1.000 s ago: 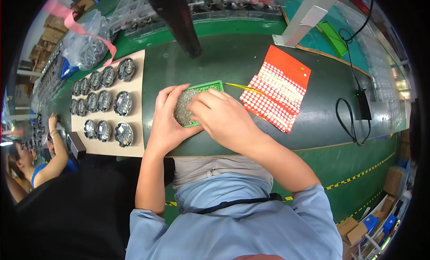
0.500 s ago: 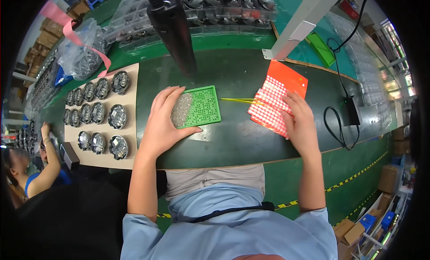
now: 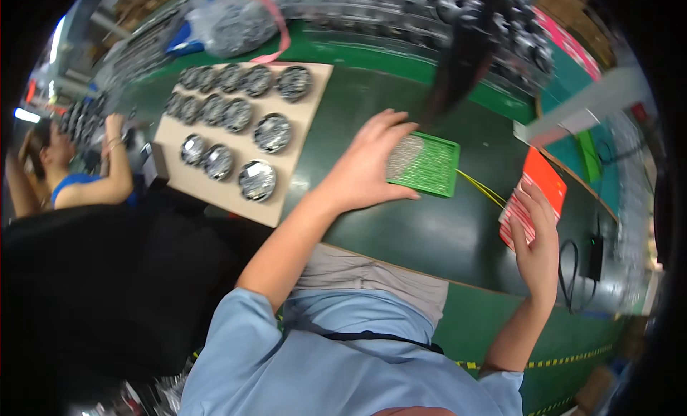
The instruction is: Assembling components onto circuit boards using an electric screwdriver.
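Observation:
My left hand [image 3: 368, 165] grips the left side of a green square tray [image 3: 429, 165] that lies on the dark green table [image 3: 422, 233]; part of the tray is filled with small silvery parts. My right hand [image 3: 535, 233] rests on the near edge of an orange-red tray [image 3: 538, 183] with white dotted rows, over at the right. Thin yellow wires [image 3: 483, 190] run between the two trays.
A beige board [image 3: 283, 197] carries several round shiny metal parts on the left. Bags and more metal parts line the far edge. A black cable and adapter [image 3: 592, 255] lie at the right. Another person [image 3: 64, 172] works at the far left.
My right hand left the green tray and moved right onto the orange-red tray. My left hand keeps holding the green tray. The view has swung left.

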The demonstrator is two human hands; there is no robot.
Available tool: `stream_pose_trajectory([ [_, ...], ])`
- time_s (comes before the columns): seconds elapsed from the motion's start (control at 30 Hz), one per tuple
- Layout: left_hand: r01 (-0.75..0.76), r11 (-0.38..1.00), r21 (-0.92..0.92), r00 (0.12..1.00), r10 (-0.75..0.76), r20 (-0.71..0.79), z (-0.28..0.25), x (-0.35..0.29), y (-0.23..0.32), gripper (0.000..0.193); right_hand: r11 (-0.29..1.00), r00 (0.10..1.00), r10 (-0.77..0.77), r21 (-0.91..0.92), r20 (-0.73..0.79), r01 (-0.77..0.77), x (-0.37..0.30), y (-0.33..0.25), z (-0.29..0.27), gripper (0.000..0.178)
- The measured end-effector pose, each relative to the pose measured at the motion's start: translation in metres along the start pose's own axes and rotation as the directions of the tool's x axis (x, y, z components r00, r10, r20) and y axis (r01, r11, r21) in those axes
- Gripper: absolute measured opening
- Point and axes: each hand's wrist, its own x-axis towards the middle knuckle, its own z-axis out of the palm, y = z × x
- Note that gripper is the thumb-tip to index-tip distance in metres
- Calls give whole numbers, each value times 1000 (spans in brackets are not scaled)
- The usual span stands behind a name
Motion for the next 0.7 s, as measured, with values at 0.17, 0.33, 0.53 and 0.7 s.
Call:
stream_pose_trajectory([
  [0.17, 17, 1000, -9, 998, -17, -58, 5, -11, -4, 107, 986, 979, -163, 24, -120, 167, 43, -30, 36, 21],
  [0.33, 45, 989, -142, 994, -59, -93, 3, -13, 3, 114, 914, 908, 1, 369, -419, 169, 66, -63, 69, 16],
  [0.53, 121, 990, 75, 900, -78, -428, -58, -59, 25, 67, 925, 900, -41, 324, -434, 199, 57, -39, 86, 13],
  [0.7, 454, 770, 448, 848, -219, -483, -103, -122, 18, 47, 895, 908, 6, 407, -418, 182, 65, -46, 93, 9],
])
